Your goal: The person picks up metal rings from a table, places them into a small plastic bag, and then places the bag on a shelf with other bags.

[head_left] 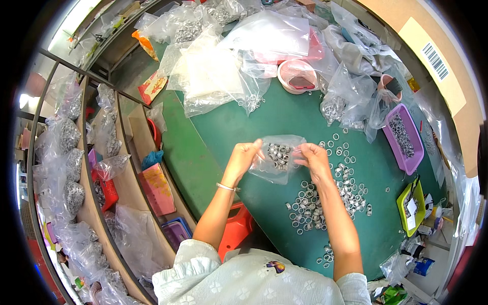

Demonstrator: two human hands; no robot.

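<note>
Between my hands a clear plastic bag [272,173] is stretched above the green table, with a clump of small metal rings [279,155] inside it. My left hand [249,152], below a bangle on the wrist, pinches the bag's left side. On the other side, the fingers of my right hand [311,158] are closed on the bag's right edge. A loose pile of silvery metal rings [311,206] lies on the table beside and partly under my right forearm. More rings are scattered toward the far side, past my right hand.
A purple basket [414,161] of small metal parts and a yellow-green basket [418,213] line the right table edge. Plastic bags [208,76] and a pink bowl [283,84] crowd the far end. Shelves of filled bags [68,132] stand left. A red stool [235,226] is near my left elbow.
</note>
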